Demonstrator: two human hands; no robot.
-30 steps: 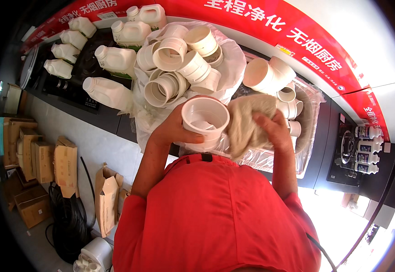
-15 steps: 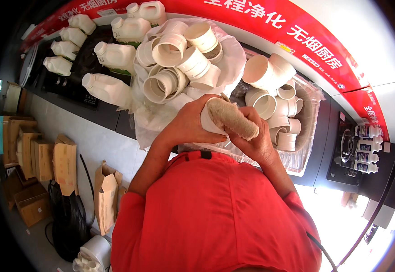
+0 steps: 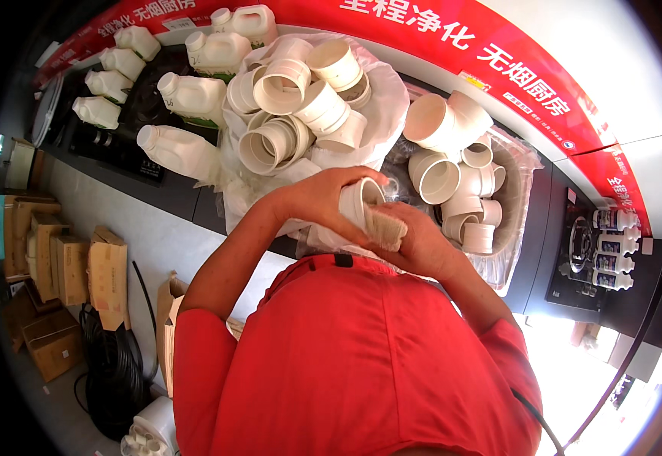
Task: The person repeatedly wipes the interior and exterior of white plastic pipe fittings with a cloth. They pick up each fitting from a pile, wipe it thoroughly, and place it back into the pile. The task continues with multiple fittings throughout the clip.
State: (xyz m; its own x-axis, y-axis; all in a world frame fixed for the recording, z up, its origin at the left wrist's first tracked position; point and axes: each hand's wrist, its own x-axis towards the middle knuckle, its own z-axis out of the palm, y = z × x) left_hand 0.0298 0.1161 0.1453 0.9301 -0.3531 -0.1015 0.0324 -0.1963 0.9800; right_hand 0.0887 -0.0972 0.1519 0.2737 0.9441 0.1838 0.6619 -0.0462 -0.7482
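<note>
My left hand (image 3: pixel 309 199) is wrapped round a short white plastic pipe fitting (image 3: pixel 352 201) in front of my waist, its round open end facing to the right. In my right hand (image 3: pixel 424 245) is a folded beige cloth (image 3: pixel 385 229) with a fuzzy surface, pressed against the fitting's open end. Part of the cloth is hidden behind the fingers. Just beyond my hands, several white pipe fittings (image 3: pixel 284 85) are heaped on a white plastic bag (image 3: pixel 388 91). To the right, more white pipe fittings (image 3: pixel 437 178) lie in a plastic-lined tub (image 3: pixel 515 220).
White jugs (image 3: pixel 182 152) stand on the dark counter at the left. Small bottles (image 3: pixel 614 262) line the right end beside a black cooktop (image 3: pixel 574 262). A red banner (image 3: pixel 490 53) runs along the back. Cardboard boxes (image 3: pixel 53 342) and a black hose coil (image 3: pixel 114 372) lie on the floor.
My right hand has moved down and turned, bringing the cloth from above the fitting to its open end. The fitting has tilted, so its rim now shows. My left elbow has swung outward.
</note>
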